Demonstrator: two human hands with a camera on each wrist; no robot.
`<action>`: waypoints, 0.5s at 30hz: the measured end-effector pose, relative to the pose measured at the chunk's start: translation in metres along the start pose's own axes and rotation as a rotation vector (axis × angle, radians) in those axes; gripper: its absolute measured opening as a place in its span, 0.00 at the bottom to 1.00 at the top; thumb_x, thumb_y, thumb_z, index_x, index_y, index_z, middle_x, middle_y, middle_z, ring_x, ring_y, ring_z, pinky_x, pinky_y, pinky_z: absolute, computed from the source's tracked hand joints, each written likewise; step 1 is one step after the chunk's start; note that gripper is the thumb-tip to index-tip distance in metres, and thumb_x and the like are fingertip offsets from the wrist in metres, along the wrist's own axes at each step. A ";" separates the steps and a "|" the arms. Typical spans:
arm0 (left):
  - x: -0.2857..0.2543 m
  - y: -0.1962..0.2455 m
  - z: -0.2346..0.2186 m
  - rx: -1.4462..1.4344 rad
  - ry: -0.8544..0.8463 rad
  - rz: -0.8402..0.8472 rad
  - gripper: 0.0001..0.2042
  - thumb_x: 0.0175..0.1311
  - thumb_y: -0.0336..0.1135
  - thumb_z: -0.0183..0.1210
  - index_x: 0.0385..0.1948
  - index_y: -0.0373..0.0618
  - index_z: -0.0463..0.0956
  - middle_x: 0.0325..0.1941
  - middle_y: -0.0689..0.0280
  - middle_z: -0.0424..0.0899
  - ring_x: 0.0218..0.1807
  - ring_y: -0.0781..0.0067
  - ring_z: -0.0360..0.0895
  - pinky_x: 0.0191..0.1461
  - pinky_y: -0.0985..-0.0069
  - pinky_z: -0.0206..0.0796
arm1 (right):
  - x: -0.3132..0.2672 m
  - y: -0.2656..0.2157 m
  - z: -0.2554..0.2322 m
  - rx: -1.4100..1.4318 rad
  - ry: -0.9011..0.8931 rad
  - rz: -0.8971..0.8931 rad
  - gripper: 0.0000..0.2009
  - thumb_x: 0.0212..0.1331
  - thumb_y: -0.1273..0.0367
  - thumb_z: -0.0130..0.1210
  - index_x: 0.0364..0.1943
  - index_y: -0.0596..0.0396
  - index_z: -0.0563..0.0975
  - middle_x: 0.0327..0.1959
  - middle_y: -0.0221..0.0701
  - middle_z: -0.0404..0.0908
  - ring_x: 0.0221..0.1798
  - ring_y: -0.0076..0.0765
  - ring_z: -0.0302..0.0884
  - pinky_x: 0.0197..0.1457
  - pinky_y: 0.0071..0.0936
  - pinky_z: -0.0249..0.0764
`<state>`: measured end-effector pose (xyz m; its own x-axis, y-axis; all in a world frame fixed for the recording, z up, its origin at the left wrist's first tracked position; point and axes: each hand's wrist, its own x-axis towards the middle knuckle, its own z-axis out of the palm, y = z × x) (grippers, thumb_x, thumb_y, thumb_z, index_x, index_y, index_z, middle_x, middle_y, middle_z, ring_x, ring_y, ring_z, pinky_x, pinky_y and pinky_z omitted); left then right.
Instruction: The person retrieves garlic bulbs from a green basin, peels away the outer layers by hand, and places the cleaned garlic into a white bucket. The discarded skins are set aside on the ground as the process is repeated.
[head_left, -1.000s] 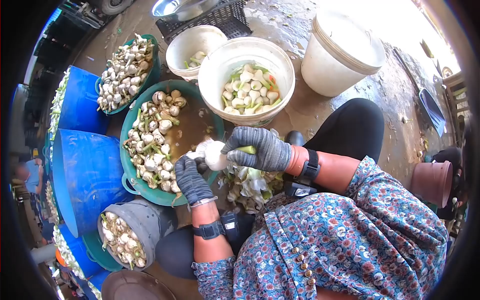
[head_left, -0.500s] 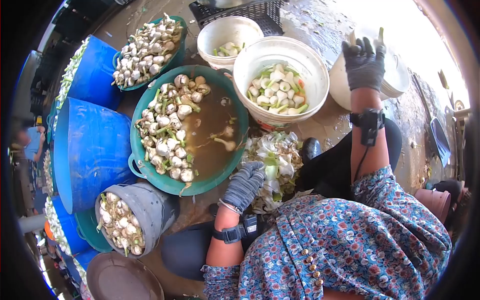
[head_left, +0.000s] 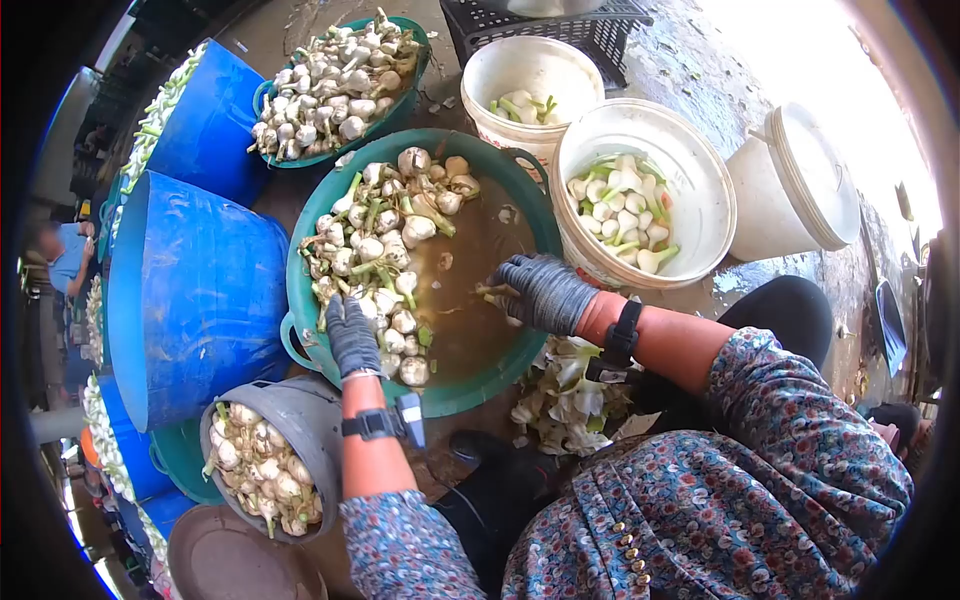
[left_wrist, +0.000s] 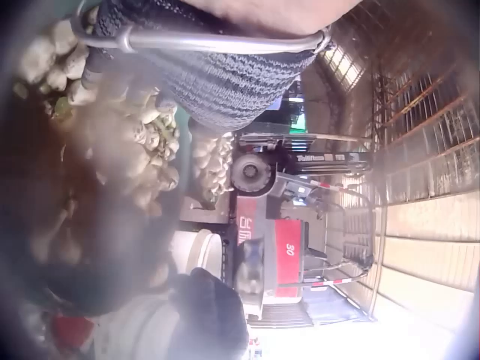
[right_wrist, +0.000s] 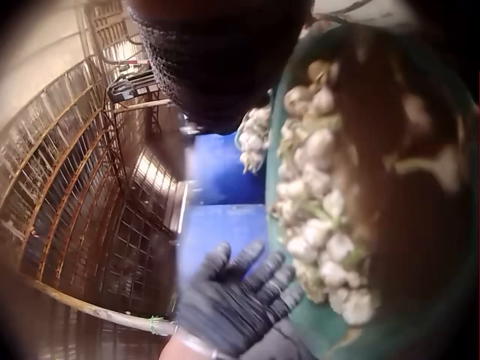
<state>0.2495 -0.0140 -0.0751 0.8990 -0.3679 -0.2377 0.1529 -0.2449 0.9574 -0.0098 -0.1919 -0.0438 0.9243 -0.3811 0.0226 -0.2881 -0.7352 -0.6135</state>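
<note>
A green tub (head_left: 300,235) holds unpeeled garlic (head_left: 370,245) along its left side and brown water on its right. My gloved left hand (head_left: 352,335) is at the garlic pile's lower left edge; in the right wrist view that hand (right_wrist: 236,304) has its fingers spread, holding nothing. Over the water is my gloved right hand (head_left: 548,293), fingers bent down by a tan stem (head_left: 487,290); whether they grip it is unclear. One garlic bulb (right_wrist: 442,166) with a stem lies in the water in the right wrist view.
White buckets (head_left: 725,215) with peeled garlic stand right of the tub, beside a lidded bucket (head_left: 770,190). Peelings (head_left: 570,400) lie below the tub. Blue tubs (head_left: 205,290) and a grey bucket of garlic (head_left: 325,415) are at left. Another garlic tub (head_left: 420,75) sits behind.
My right hand has come down from its raised position at the right to the tub's water; the white bulb both hands held earlier is out of them. My left hand has moved left to the garlic pile.
</note>
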 end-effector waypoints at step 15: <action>0.122 0.008 0.060 1.316 -0.225 0.019 0.35 0.64 0.66 0.42 0.70 0.60 0.57 0.74 0.47 0.54 0.74 0.44 0.50 0.76 0.51 0.39 | 0.026 0.030 0.032 -0.302 -0.175 0.279 0.24 0.59 0.53 0.55 0.56 0.52 0.73 0.59 0.40 0.73 0.67 0.51 0.63 0.72 0.49 0.52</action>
<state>0.3356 -0.1147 -0.1066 0.7904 -0.4884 -0.3698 -0.4801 -0.8688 0.1213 0.0133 -0.2061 -0.0870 0.8217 -0.5068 -0.2607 -0.5688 -0.7583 -0.3184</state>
